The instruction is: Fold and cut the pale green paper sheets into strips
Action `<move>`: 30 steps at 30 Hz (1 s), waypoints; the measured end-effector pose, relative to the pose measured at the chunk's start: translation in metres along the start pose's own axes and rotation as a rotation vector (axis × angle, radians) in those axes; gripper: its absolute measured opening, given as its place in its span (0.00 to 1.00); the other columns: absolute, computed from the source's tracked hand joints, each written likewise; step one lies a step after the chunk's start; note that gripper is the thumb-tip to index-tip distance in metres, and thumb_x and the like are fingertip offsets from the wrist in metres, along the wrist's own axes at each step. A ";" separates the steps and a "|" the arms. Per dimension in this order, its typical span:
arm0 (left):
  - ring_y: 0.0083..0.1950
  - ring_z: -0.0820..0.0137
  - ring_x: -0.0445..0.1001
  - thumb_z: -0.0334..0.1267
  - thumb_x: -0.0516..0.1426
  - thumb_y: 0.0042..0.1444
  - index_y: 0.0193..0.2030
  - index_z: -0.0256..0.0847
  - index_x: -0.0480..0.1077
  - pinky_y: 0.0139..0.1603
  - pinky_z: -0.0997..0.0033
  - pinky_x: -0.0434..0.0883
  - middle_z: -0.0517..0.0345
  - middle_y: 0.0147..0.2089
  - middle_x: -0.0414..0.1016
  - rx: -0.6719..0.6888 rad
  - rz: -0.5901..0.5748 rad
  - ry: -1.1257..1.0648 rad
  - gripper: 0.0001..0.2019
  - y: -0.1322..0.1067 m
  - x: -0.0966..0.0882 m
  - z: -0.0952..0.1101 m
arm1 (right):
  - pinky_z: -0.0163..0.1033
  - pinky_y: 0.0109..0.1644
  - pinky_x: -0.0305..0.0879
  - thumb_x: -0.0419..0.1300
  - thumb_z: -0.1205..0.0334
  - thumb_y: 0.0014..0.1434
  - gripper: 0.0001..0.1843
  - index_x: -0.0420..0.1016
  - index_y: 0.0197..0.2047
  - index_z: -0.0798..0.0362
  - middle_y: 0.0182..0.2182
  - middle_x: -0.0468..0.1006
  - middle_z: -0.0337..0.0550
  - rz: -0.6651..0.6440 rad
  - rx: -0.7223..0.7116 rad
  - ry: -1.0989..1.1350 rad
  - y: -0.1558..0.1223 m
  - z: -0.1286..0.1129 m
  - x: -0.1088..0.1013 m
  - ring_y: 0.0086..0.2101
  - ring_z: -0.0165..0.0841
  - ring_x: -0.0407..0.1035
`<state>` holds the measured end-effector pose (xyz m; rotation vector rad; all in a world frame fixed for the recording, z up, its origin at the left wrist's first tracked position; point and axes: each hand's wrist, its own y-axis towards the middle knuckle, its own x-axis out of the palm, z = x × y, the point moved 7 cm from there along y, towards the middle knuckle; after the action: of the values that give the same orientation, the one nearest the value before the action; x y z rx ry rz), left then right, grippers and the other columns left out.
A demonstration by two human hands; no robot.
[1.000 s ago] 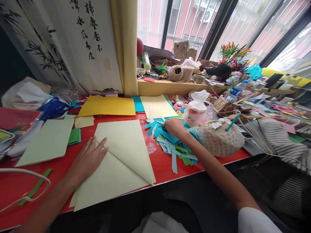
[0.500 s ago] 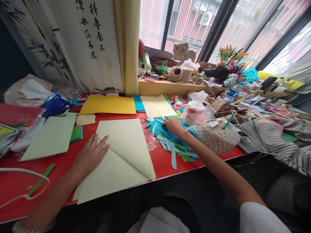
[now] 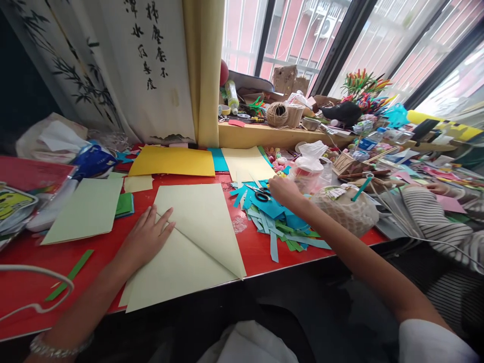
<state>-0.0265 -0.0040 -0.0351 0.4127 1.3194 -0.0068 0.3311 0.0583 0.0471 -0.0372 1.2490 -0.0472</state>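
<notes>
My left hand lies flat with fingers spread on a large pale green sheet of paper. A diagonal folded edge runs across the sheet from near my fingertips to the lower right corner. Over the pile of blue and green paper strips, my right hand is closed, its fingers curled down. What it grips, if anything, is hidden. Black-handled scissors lie on the strips just left of it, apart from the fingers.
Yellow card and cream paper lie at the back of the red table. A netted round object with a straw stands right of the strips. Folded green paper lies left. Another person's striped sleeve is at right.
My right hand has moved right, off the scissors, whose handles now show. My left hand stays on the pale green paper. The view has shifted slightly.
</notes>
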 end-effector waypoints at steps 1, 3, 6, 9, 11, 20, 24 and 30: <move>0.69 0.53 0.47 0.51 0.40 0.61 0.64 0.41 0.58 0.64 0.48 0.52 0.46 0.67 0.56 -0.008 -0.023 0.024 0.28 0.000 0.002 -0.001 | 0.47 0.46 0.68 0.56 0.58 0.62 0.18 0.66 0.53 0.56 0.49 0.70 0.49 -0.022 -0.035 0.013 0.005 -0.007 0.006 0.45 0.37 0.69; 0.70 0.52 0.46 0.51 0.39 0.61 0.65 0.40 0.55 0.64 0.48 0.52 0.42 0.68 0.52 -0.035 -0.055 0.071 0.29 0.000 0.002 -0.002 | 0.47 0.46 0.68 0.56 0.58 0.62 0.18 0.66 0.53 0.56 0.49 0.70 0.48 -0.062 -0.080 0.034 0.016 -0.017 0.017 0.44 0.36 0.69; 0.68 0.50 0.49 0.51 0.39 0.61 0.62 0.34 0.60 0.64 0.50 0.52 0.37 0.66 0.53 -0.058 0.014 0.147 0.30 0.001 -0.008 -0.001 | 0.47 0.46 0.69 0.56 0.57 0.62 0.18 0.66 0.53 0.56 0.49 0.70 0.48 -0.060 -0.097 0.052 0.026 -0.021 0.023 0.44 0.36 0.69; 0.62 0.51 0.58 0.51 0.40 0.61 0.56 0.29 0.65 0.61 0.54 0.56 0.36 0.57 0.65 -0.080 0.117 0.225 0.30 0.002 -0.024 0.001 | 0.45 0.46 0.67 0.55 0.61 0.62 0.15 0.68 0.50 0.59 0.47 0.71 0.52 0.051 -0.091 0.064 0.022 -0.015 0.013 0.47 0.39 0.67; 0.58 0.49 0.61 0.53 0.41 0.60 0.56 0.29 0.64 0.58 0.53 0.59 0.37 0.52 0.68 -0.117 0.134 0.257 0.31 0.002 -0.030 0.003 | 0.43 0.46 0.65 0.51 0.66 0.62 0.14 0.68 0.49 0.62 0.47 0.71 0.57 0.172 -0.077 0.076 0.012 -0.009 0.000 0.51 0.44 0.63; 0.58 0.44 0.59 0.61 0.42 0.54 0.61 0.30 0.57 0.54 0.49 0.60 0.34 0.56 0.63 -0.267 -0.130 0.219 0.38 0.018 -0.020 0.003 | 0.46 0.53 0.59 0.51 0.70 0.58 0.25 0.61 0.60 0.62 0.47 0.71 0.55 0.533 -0.114 0.478 -0.021 0.023 -0.046 0.50 0.42 0.62; 0.62 0.43 0.54 0.55 0.43 0.56 0.63 0.33 0.54 0.56 0.47 0.57 0.36 0.60 0.61 -0.257 -0.229 0.160 0.34 0.028 -0.009 -0.001 | 0.39 0.37 0.69 0.53 0.64 0.58 0.27 0.61 0.60 0.57 0.40 0.73 0.46 0.313 -0.353 1.382 -0.036 -0.002 -0.035 0.36 0.33 0.68; 0.65 0.47 0.54 0.48 0.47 0.56 0.63 0.32 0.54 0.61 0.47 0.56 0.37 0.64 0.56 -0.346 -0.165 -0.166 0.31 0.029 -0.014 0.011 | 0.35 0.31 0.70 0.55 0.65 0.54 0.30 0.60 0.61 0.50 0.34 0.68 0.40 -0.261 -0.632 1.861 -0.068 -0.108 0.006 0.33 0.28 0.66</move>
<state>-0.0128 0.0167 -0.0118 0.0073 1.1597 0.0478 0.2292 -0.0102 0.0109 -0.8688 3.0620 0.1303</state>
